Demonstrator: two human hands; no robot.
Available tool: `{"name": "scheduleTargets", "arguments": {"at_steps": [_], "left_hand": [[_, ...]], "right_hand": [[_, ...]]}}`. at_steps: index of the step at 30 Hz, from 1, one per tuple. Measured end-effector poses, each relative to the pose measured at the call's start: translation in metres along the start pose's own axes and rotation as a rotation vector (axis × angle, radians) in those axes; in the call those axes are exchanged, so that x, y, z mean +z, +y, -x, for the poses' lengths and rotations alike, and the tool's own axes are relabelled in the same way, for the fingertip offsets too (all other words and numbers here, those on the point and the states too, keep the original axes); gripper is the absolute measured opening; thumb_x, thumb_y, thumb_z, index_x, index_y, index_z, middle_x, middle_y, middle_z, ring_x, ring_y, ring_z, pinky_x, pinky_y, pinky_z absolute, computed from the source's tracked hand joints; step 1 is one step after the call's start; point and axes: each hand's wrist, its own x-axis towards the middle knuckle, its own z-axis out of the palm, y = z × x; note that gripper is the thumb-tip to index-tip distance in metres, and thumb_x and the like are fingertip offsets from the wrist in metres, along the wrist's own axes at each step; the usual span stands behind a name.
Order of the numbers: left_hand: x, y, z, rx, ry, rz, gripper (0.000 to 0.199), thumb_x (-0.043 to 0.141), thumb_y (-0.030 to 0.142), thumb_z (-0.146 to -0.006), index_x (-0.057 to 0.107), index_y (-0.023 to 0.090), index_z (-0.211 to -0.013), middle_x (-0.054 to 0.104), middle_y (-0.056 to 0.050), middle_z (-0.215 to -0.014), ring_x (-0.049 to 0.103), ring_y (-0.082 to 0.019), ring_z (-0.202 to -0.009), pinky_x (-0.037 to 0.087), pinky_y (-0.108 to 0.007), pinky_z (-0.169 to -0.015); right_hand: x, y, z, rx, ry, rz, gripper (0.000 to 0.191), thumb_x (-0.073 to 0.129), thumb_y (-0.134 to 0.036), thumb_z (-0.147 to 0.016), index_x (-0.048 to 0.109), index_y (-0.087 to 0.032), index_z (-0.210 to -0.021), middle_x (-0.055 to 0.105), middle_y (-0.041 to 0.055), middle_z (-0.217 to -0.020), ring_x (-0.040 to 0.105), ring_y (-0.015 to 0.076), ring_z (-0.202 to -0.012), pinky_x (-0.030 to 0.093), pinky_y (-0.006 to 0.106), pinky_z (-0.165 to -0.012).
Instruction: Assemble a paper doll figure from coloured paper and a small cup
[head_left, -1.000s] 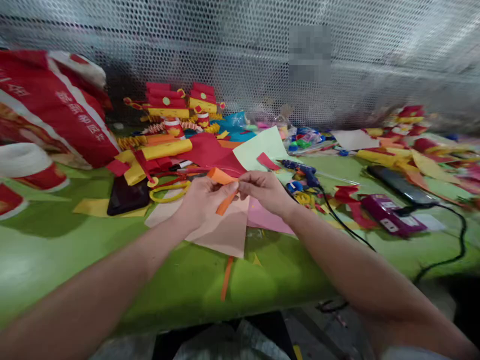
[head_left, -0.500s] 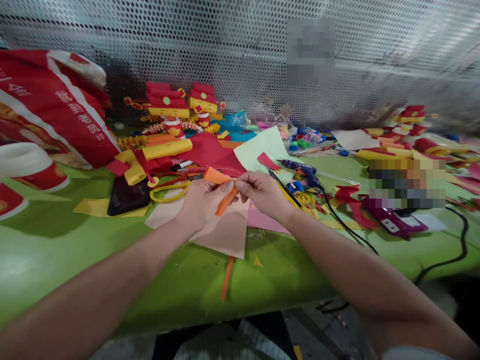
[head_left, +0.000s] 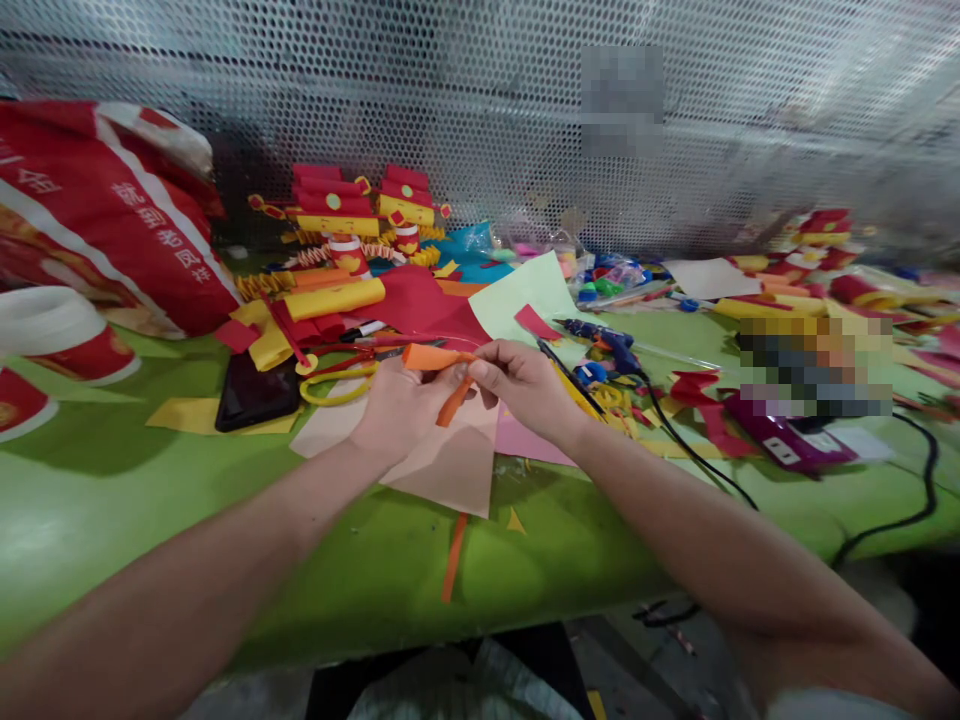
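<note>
Nearest me, on the front of the green table (head_left: 352,570), a narrow orange offcut (head_left: 454,560) points toward me, with a small yellow scrap (head_left: 515,520) just to its right. Beyond them lies a pale pink sheet (head_left: 457,475), overlapping a brighter pink sheet (head_left: 529,440) on the right. Above these my 2 hands meet at the fingertips: my left hand (head_left: 397,405) pinches an orange paper strip (head_left: 429,357) between thumb and fingers, and my right hand (head_left: 529,388) pinches it close beside, thumb against forefinger. The strip's wide end sticks out above my left hand, while its narrower tail hangs down over the pale pink sheet. Left of my left hand is a yellow scissor handle (head_left: 337,388), then a dark phone (head_left: 257,390) resting on yellow paper (head_left: 180,413). To my right sit a magenta box (head_left: 784,440) with a black cable and, farther in, a blue glue gun (head_left: 611,345). Past my fingers spread a red sheet (head_left: 420,300) and a pale green sheet (head_left: 517,295). Farther back, 2 red-and-yellow paper models (head_left: 334,200) stand before a perforated metal panel (head_left: 450,90).
</note>
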Motion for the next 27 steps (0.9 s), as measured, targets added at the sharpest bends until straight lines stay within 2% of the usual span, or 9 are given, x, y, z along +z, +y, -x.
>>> {"name": "scheduleTargets", "arguments": {"at_steps": [3,5,9,11,12,15,18,21,27], "left_hand": [[0.0,-0.003,-0.002,-0.038,0.003,0.087,0.014,0.068,0.028,-0.066,0.068,0.015,-0.07,0.069,-0.003,-0.071,0.062,-0.016,-0.068,0.051,-0.029,-0.066],[-0.002,-0.004,-0.006,-0.097,-0.068,0.195,0.014,0.068,0.026,-0.064,0.068,0.015,-0.072,0.069,-0.003,-0.072,0.063,-0.016,-0.069,0.051,-0.031,-0.068],[-0.017,0.004,-0.016,-0.23,-0.344,0.28,0.018,0.065,0.027,-0.063,0.069,0.013,-0.074,0.069,-0.006,-0.07,0.063,-0.019,-0.067,0.05,-0.032,-0.064],[-0.027,0.009,-0.021,-0.291,-0.498,0.253,0.027,0.06,0.036,-0.067,0.07,0.014,-0.079,0.07,-0.008,-0.076,0.064,-0.021,-0.075,0.049,-0.031,-0.066],[-0.031,0.011,-0.023,-0.307,-0.528,0.251,0.033,0.057,0.042,-0.069,0.07,0.014,-0.081,0.07,-0.009,-0.079,0.063,-0.021,-0.078,0.049,-0.031,-0.067],[-0.038,0.014,-0.026,-0.332,-0.592,0.151,0.043,0.053,0.052,-0.071,0.07,0.014,-0.082,0.07,-0.01,-0.085,0.062,-0.021,-0.08,0.048,-0.03,-0.066],[-0.037,0.014,-0.026,-0.311,-0.65,-0.029,0.029,0.064,0.043,-0.066,0.069,0.016,-0.076,0.069,-0.007,-0.077,0.063,-0.017,-0.072,0.048,-0.026,-0.063],[-0.033,0.012,-0.025,-0.277,-0.648,-0.15,0.015,0.068,0.03,-0.063,0.068,0.017,-0.071,0.067,-0.003,-0.067,0.062,-0.013,-0.062,0.046,-0.023,-0.06],[-0.028,0.01,-0.023,-0.247,-0.645,-0.192,0.015,0.063,0.029,-0.069,0.066,0.016,-0.073,0.067,-0.003,-0.067,0.063,-0.013,-0.06,0.048,-0.024,-0.058]], "right_hand": [[-0.001,0.001,-0.002,0.042,-0.029,-0.012,0.033,0.06,-0.049,-0.07,0.05,-0.018,-0.069,0.053,-0.0049,-0.052,0.045,0.0054,-0.042,0.035,0.02,-0.042],[-0.004,0.002,-0.003,0.071,-0.038,-0.01,0.028,0.059,-0.044,-0.072,0.05,-0.018,-0.068,0.05,-0.0056,-0.049,0.045,0.0054,-0.041,0.036,0.02,-0.042],[-0.014,0.003,-0.005,0.111,-0.058,0.041,0.021,0.058,-0.036,-0.073,0.05,-0.017,-0.067,0.047,-0.0066,-0.043,0.044,0.0056,-0.04,0.034,0.02,-0.042],[-0.018,0.003,-0.005,0.117,-0.076,0.089,0.018,0.057,-0.033,-0.073,0.052,-0.017,-0.068,0.047,-0.0066,-0.043,0.044,0.0057,-0.039,0.033,0.019,-0.041],[-0.019,0.002,-0.005,0.12,-0.09,0.111,0.017,0.057,-0.032,-0.073,0.053,-0.016,-0.068,0.047,-0.0066,-0.043,0.044,0.0055,-0.039,0.033,0.019,-0.041],[-0.018,0.0,-0.003,0.137,-0.145,0.145,0.015,0.058,-0.029,-0.072,0.054,-0.016,-0.067,0.048,-0.0063,-0.045,0.043,0.0047,-0.04,0.034,0.018,-0.041],[-0.014,0.0,-0.002,0.151,-0.193,0.151,0.016,0.06,-0.029,-0.07,0.055,-0.016,-0.065,0.05,-0.0054,-0.05,0.045,0.0046,-0.043,0.037,0.018,-0.042],[-0.011,0.003,-0.001,0.158,-0.244,0.152,0.017,0.06,-0.031,-0.07,0.054,-0.016,-0.064,0.052,-0.0047,-0.052,0.046,0.0051,-0.043,0.038,0.019,-0.042],[-0.013,0.006,-0.002,0.173,-0.286,0.077,0.018,0.06,-0.033,-0.071,0.054,-0.016,-0.065,0.051,-0.0051,-0.05,0.046,0.0054,-0.043,0.039,0.019,-0.042]]}}
